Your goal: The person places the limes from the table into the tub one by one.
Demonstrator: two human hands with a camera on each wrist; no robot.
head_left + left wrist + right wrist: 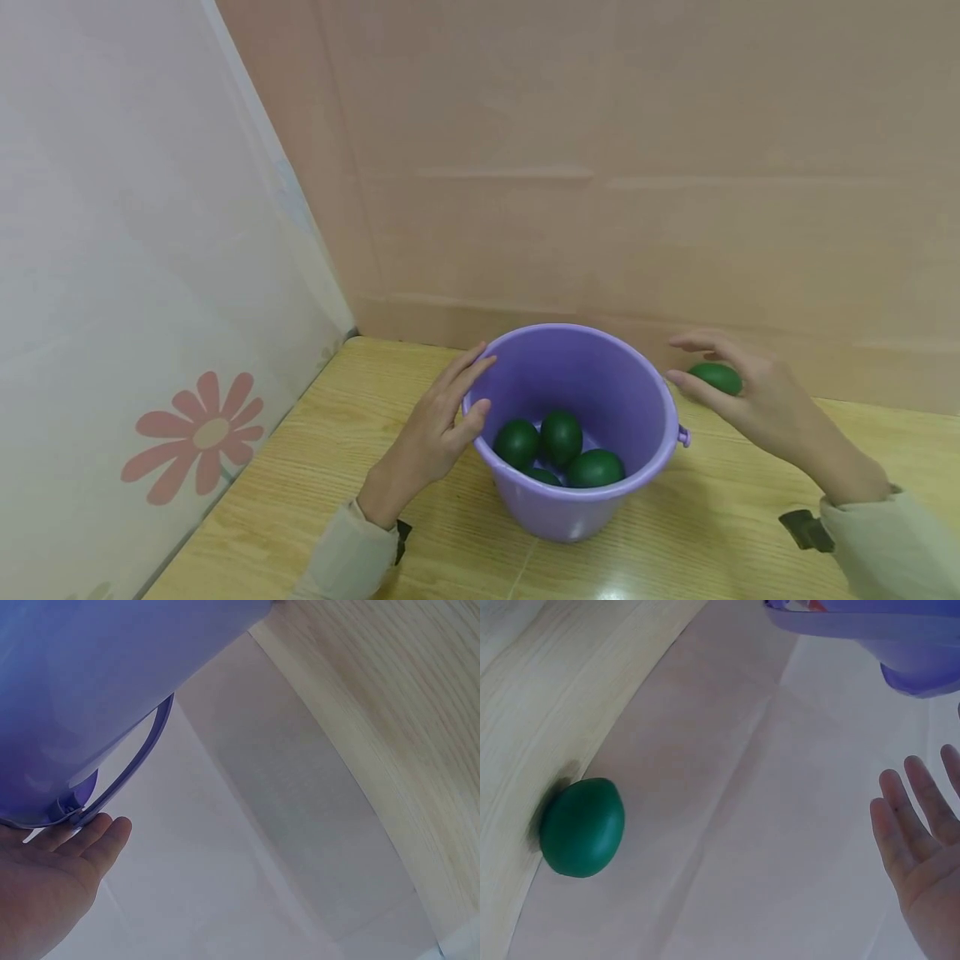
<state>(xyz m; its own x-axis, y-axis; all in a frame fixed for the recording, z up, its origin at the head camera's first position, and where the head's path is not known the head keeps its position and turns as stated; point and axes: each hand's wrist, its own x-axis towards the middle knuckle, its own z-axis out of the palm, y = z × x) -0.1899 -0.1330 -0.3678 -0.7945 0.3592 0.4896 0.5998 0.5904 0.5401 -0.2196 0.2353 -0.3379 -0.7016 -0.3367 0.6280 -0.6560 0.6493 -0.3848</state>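
Note:
A purple bucket (pixel 558 512) stands on the table with several smooth dark green egg-shaped objects (pixel 596 469) inside. My left hand (pixel 431 421) rests against the left side of its rim, fingers extended and thumb near the edge. In the left wrist view, the fingertips of that hand (pixel 52 881) touch the rim beside the handle (pixel 139 754). To the right of the bucket, my right hand (pixel 772 408) is raised with fingers spread, holding nothing. Behind it lies another green egg-shaped object (pixel 715 377); the right wrist view shows it (pixel 583 827) on the tabletop, apart from the hand.
The wooden table (pixel 300 500) meets a tan covered wall (pixel 637 167) at the back. On the left rises a pale panel (pixel 150 250) with a pink flower print. A small purple knob (pixel 683 436) juts from the bucket's right rim.

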